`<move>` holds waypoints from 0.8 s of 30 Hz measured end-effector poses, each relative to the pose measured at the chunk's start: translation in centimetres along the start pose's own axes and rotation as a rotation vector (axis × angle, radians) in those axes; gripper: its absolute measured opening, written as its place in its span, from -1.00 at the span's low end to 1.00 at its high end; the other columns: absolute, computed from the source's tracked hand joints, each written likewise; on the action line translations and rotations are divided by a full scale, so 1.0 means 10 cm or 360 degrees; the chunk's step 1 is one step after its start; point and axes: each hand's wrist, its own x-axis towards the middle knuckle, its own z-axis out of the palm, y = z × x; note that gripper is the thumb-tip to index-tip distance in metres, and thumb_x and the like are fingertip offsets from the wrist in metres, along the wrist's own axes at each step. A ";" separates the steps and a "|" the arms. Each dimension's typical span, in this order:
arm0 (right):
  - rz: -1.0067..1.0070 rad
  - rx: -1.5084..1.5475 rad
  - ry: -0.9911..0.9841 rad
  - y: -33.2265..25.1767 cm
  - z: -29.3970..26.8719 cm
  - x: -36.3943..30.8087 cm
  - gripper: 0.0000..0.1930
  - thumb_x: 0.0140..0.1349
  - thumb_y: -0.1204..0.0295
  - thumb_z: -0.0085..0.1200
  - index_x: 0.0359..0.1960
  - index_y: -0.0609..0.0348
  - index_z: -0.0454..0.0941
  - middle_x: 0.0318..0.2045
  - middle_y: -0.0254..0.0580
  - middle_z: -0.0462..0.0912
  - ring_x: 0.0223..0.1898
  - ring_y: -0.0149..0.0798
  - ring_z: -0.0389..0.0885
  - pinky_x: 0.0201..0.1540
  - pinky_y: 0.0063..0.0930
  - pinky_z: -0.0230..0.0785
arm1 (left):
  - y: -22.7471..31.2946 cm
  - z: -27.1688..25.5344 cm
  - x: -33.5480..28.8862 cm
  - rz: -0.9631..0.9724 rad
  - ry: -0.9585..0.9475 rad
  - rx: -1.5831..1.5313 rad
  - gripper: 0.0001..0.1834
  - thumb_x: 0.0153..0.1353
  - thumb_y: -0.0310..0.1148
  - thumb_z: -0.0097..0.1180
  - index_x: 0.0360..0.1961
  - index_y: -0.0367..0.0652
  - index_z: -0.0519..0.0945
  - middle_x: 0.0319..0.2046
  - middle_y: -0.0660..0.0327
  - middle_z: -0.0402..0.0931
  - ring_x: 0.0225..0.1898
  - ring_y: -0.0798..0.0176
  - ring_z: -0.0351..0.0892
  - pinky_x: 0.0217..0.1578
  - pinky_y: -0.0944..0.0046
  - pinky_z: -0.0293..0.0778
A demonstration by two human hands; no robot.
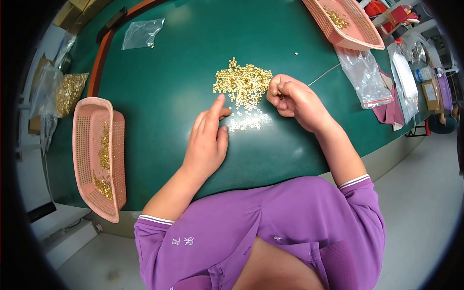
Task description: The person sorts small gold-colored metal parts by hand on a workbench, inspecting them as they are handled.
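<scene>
A heap of small gold ring-like metal pieces (pixel 246 79) lies on the green tabletop in front of me, with paler, silvery-looking ones (pixel 246 121) spread at its near side. My left hand (pixel 207 137) is open at the left edge of the heap, its index fingertip beside the gold pieces. At the heap's right edge, my right hand (pixel 295 99) is closed, fingers curled. A thin metal rod (pixel 324 75) slants out to the upper right from behind it, apparently held in the fist. Some small gold pieces show at its fingers; the rod's other end is hidden.
Pink perforated baskets holding gold pieces stand at the left (pixel 120 159) and far right (pixel 338 36). Clear plastic bags lie at the back left (pixel 142 34) and right (pixel 365 77). A brown raised edge (pixel 100 63) borders the table's left. One tiny piece (pixel 296 53) lies apart.
</scene>
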 end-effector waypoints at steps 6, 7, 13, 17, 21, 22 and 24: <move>-0.0767 -0.1322 -0.0145 0.13 0.32 -0.14 -0.86 0.12 0.48 0.19 -0.27 -0.02 0.68 -0.55 -0.39 0.47 -0.48 -0.39 0.49 -0.43 -0.44 0.39 | -0.01 -0.06 0.02 0.0024 0.0012 0.0013 -0.71 -0.02 -0.63 0.24 -0.22 -0.19 0.55 -0.19 0.12 0.44 -0.13 0.08 0.48 -0.12 0.17 0.45; -0.1109 -0.1796 -0.0061 0.22 0.31 -0.12 -0.82 0.05 0.45 0.25 -0.29 -0.14 0.71 -0.55 -0.37 0.48 -0.47 -0.27 0.52 -0.44 -0.40 0.43 | 0.01 -0.06 0.03 0.0007 -0.0011 -0.0009 -0.80 -0.03 -0.59 0.28 -0.36 -0.17 0.57 -0.21 0.14 0.42 -0.16 0.08 0.47 -0.17 0.15 0.46; -0.1271 -0.2061 -0.0079 0.28 0.25 -0.08 -0.85 0.00 0.39 0.29 -0.35 -0.12 0.68 -0.55 -0.41 0.51 -0.41 -0.25 0.57 -0.41 -0.34 0.46 | -0.01 -0.04 0.02 -0.0039 -0.0085 0.0050 -0.81 -0.12 -0.55 0.36 -0.45 -0.16 0.58 -0.21 0.15 0.44 -0.10 0.08 0.45 -0.11 0.17 0.42; -0.1175 -0.1930 -0.0044 0.28 0.26 -0.05 -0.89 0.01 0.39 0.28 -0.38 -0.09 0.67 -0.55 -0.40 0.53 -0.38 -0.25 0.59 -0.38 -0.33 0.48 | 0.01 -0.07 0.02 0.0006 -0.0158 0.0007 -0.82 -0.10 -0.56 0.34 -0.45 -0.16 0.58 -0.20 0.15 0.45 -0.11 0.08 0.45 -0.12 0.17 0.42; -0.1005 -0.1830 0.0020 0.27 0.29 -0.06 -0.89 0.02 0.39 0.29 -0.38 -0.08 0.69 -0.52 -0.38 0.57 -0.38 -0.22 0.59 -0.35 -0.30 0.48 | 0.03 -0.04 0.02 0.0026 -0.0131 0.0032 -0.84 -0.08 -0.57 0.31 -0.45 -0.18 0.58 -0.19 0.14 0.45 -0.11 0.07 0.44 -0.12 0.17 0.42; -0.0984 -0.1826 0.0025 0.26 0.29 -0.06 -0.89 0.02 0.39 0.29 -0.38 -0.07 0.70 -0.52 -0.36 0.58 -0.39 -0.21 0.59 -0.34 -0.30 0.48 | 0.03 -0.03 0.02 0.0022 -0.0099 0.0030 -0.84 -0.07 -0.57 0.30 -0.44 -0.18 0.58 -0.19 0.14 0.45 -0.11 0.07 0.44 -0.12 0.16 0.42; -0.0979 -0.1768 0.0057 0.25 0.26 -0.03 -0.89 0.02 0.39 0.29 -0.37 -0.07 0.70 -0.52 -0.36 0.58 -0.39 -0.21 0.59 -0.35 -0.30 0.47 | 0.02 -0.03 0.02 0.0041 -0.0075 0.0031 -0.84 -0.07 -0.57 0.30 -0.42 -0.17 0.60 -0.19 0.15 0.45 -0.12 0.08 0.45 -0.12 0.17 0.42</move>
